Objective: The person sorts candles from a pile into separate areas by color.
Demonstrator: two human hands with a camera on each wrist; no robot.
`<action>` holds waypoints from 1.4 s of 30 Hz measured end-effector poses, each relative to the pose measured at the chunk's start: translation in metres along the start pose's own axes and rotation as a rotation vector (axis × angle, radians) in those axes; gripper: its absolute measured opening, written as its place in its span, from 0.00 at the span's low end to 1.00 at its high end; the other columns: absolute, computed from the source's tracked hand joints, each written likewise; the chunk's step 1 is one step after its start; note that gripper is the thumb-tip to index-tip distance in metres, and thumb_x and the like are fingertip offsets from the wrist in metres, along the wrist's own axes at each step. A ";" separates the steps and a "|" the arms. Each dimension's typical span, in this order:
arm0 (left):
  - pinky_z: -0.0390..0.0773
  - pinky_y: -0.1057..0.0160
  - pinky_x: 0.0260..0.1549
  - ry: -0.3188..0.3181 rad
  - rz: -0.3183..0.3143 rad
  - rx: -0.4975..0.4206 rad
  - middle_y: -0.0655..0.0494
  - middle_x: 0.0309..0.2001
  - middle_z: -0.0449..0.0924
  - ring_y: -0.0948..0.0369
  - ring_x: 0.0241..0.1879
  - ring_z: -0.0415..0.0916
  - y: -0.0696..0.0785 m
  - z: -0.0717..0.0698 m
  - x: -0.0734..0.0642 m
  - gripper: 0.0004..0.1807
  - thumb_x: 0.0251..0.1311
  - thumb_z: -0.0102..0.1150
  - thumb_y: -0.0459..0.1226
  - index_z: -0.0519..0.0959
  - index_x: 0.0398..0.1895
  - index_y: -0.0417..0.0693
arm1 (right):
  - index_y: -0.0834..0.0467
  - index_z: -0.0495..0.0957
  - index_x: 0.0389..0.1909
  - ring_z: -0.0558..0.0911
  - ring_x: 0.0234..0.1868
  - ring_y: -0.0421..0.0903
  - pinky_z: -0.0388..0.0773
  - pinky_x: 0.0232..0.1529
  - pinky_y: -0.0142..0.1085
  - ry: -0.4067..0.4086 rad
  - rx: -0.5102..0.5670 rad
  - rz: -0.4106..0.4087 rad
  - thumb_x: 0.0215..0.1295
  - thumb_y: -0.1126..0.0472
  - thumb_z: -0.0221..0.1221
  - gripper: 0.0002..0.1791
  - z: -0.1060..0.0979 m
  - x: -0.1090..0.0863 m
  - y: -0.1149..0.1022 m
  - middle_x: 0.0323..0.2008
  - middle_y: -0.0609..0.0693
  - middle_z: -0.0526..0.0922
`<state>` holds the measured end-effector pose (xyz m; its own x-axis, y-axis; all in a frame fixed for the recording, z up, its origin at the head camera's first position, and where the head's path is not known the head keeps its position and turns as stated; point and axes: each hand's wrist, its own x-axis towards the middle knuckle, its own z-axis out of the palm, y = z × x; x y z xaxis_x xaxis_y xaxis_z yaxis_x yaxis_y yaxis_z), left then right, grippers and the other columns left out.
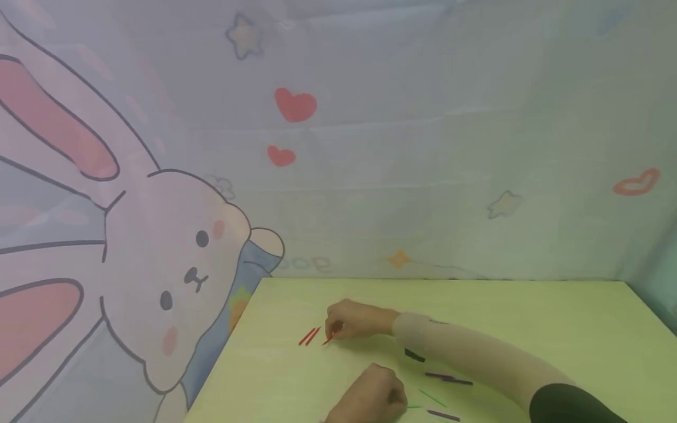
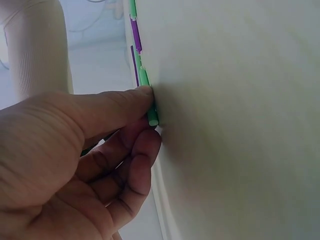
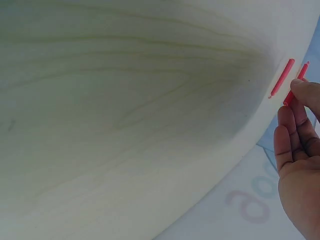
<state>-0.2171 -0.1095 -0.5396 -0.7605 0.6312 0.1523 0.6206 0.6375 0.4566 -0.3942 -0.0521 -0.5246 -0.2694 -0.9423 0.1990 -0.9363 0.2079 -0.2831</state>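
My right hand point(image 1: 357, 319) pinches a thin red candle point(image 3: 289, 97) between thumb and fingers, its lower end close to the tabletop point(image 1: 285, 376). Two more red candles point(image 1: 307, 336) lie slanted side by side, just left of that hand. Nearer the front edge, my left hand point(image 1: 370, 396) has its thumb and fingertips on a green candle point(image 2: 151, 119), low against the table surface. In the left wrist view, purple candles point(image 2: 136, 35) and other green ones lie beyond the thumb. The lower fingers of the left hand curl loosely.
To the right of my left hand lie a loose green candle point(image 1: 432, 398) and several dark purple candles point(image 1: 444, 415), some under the line of the right forearm point(image 1: 476, 358). A cloth backdrop point(image 1: 370, 176) with a printed rabbit hangs behind the table.
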 end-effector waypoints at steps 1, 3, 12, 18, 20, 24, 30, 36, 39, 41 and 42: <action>0.70 0.83 0.26 0.006 0.005 0.008 0.79 0.20 0.78 0.85 0.23 0.67 0.000 0.000 0.000 0.11 0.46 0.69 0.29 0.88 0.21 0.58 | 0.47 0.89 0.40 0.78 0.37 0.31 0.73 0.42 0.18 -0.004 -0.002 -0.003 0.69 0.63 0.67 0.07 0.001 0.002 0.000 0.35 0.40 0.80; 0.70 0.83 0.26 0.016 0.011 0.025 0.79 0.20 0.78 0.86 0.23 0.67 0.000 0.001 -0.001 0.11 0.46 0.69 0.29 0.88 0.22 0.59 | 0.47 0.89 0.40 0.77 0.36 0.30 0.73 0.41 0.17 -0.010 -0.008 -0.009 0.69 0.63 0.67 0.07 0.003 0.005 -0.001 0.35 0.40 0.80; 0.71 0.82 0.26 -0.002 -0.058 0.023 0.80 0.22 0.80 0.86 0.24 0.69 0.002 -0.001 -0.001 0.12 0.46 0.68 0.29 0.89 0.23 0.59 | 0.50 0.90 0.40 0.75 0.34 0.29 0.72 0.38 0.16 -0.018 0.020 -0.049 0.69 0.63 0.67 0.06 0.011 0.015 -0.003 0.34 0.40 0.81; 0.71 0.82 0.25 0.005 -0.043 0.038 0.80 0.21 0.80 0.86 0.23 0.68 0.002 -0.001 0.000 0.12 0.45 0.69 0.29 0.88 0.22 0.60 | 0.48 0.90 0.39 0.73 0.33 0.27 0.70 0.38 0.15 -0.011 -0.011 -0.065 0.69 0.62 0.68 0.06 0.020 0.022 0.001 0.32 0.37 0.80; 0.71 0.82 0.25 -0.009 -0.061 0.019 0.79 0.22 0.81 0.86 0.24 0.69 0.002 -0.001 0.001 0.12 0.45 0.69 0.29 0.89 0.23 0.59 | 0.47 0.90 0.38 0.73 0.33 0.27 0.70 0.38 0.15 -0.010 -0.019 -0.069 0.68 0.61 0.68 0.05 0.021 0.025 0.002 0.32 0.36 0.80; 0.73 0.81 0.24 -0.020 -0.097 -0.024 0.78 0.23 0.82 0.84 0.23 0.71 0.002 0.000 0.000 0.12 0.47 0.69 0.27 0.90 0.24 0.58 | 0.48 0.90 0.37 0.74 0.34 0.27 0.69 0.39 0.16 -0.013 -0.034 -0.062 0.68 0.61 0.69 0.04 0.022 0.030 0.002 0.33 0.36 0.80; 0.72 0.81 0.24 -0.006 -0.090 -0.035 0.79 0.21 0.80 0.85 0.22 0.69 0.002 0.000 -0.002 0.13 0.46 0.68 0.26 0.89 0.23 0.58 | 0.49 0.90 0.38 0.74 0.35 0.27 0.71 0.39 0.16 -0.015 -0.045 -0.056 0.68 0.62 0.68 0.04 0.023 0.033 0.002 0.34 0.38 0.82; 0.72 0.82 0.24 -0.012 -0.076 -0.013 0.80 0.20 0.78 0.86 0.22 0.68 0.002 0.000 -0.001 0.13 0.46 0.68 0.27 0.88 0.21 0.59 | 0.48 0.90 0.37 0.73 0.34 0.28 0.68 0.39 0.15 -0.008 -0.075 -0.060 0.68 0.60 0.68 0.04 0.023 0.035 0.003 0.33 0.38 0.81; 0.71 0.82 0.24 -0.013 -0.072 -0.008 0.80 0.20 0.78 0.86 0.22 0.68 0.002 -0.001 0.000 0.13 0.46 0.68 0.28 0.88 0.21 0.59 | 0.47 0.90 0.38 0.72 0.33 0.28 0.68 0.38 0.15 -0.008 -0.083 -0.064 0.68 0.60 0.69 0.04 0.024 0.035 0.003 0.32 0.38 0.81; 0.71 0.82 0.25 -0.009 -0.068 -0.002 0.80 0.19 0.77 0.86 0.22 0.67 0.002 -0.002 0.000 0.13 0.46 0.68 0.28 0.88 0.21 0.59 | 0.46 0.90 0.38 0.72 0.33 0.28 0.68 0.37 0.15 -0.010 -0.084 -0.064 0.68 0.60 0.69 0.04 0.024 0.035 0.003 0.32 0.38 0.80; 0.71 0.82 0.24 -0.008 -0.067 -0.001 0.80 0.19 0.77 0.86 0.22 0.67 0.002 -0.002 0.000 0.13 0.45 0.68 0.28 0.88 0.21 0.59 | 0.46 0.90 0.38 0.72 0.32 0.27 0.68 0.37 0.15 -0.012 -0.082 -0.064 0.68 0.60 0.68 0.04 0.024 0.036 0.003 0.32 0.37 0.80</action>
<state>-0.2159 -0.1088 -0.5368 -0.7988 0.5907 0.1140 0.5680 0.6782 0.4662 -0.4014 -0.0913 -0.5413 -0.2061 -0.9573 0.2026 -0.9669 0.1674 -0.1926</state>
